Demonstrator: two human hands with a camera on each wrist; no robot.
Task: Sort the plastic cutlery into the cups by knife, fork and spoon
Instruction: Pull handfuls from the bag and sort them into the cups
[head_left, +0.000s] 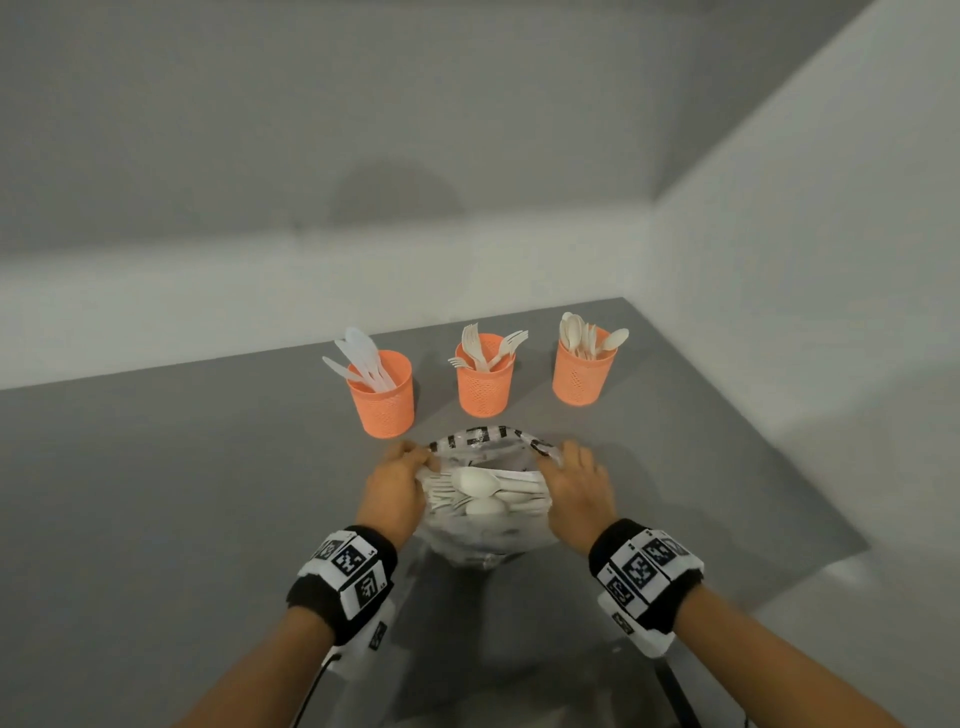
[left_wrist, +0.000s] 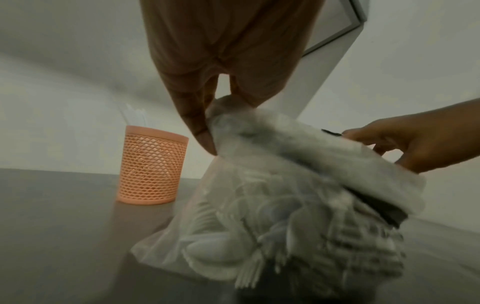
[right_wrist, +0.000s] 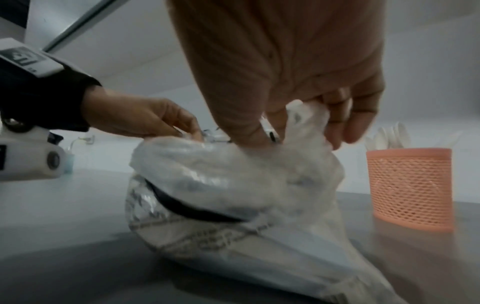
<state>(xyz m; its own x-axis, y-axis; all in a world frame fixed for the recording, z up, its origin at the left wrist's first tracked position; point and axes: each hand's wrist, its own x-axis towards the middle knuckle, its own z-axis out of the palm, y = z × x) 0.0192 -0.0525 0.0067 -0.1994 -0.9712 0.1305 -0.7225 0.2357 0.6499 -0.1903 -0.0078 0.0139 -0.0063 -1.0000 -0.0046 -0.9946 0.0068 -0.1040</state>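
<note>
A clear plastic bag with black print stands on the grey table, its mouth pulled wide. Inside lie white spoons and forks. My left hand pinches the bag's left rim; my right hand pinches the right rim. Behind the bag stand three orange mesh cups: the left cup holds knives, the middle cup holds forks, the right cup holds spoons.
The grey table meets white walls at the back and at the right. Its right edge cuts in close to my right wrist. Both wrists carry black bands with printed markers.
</note>
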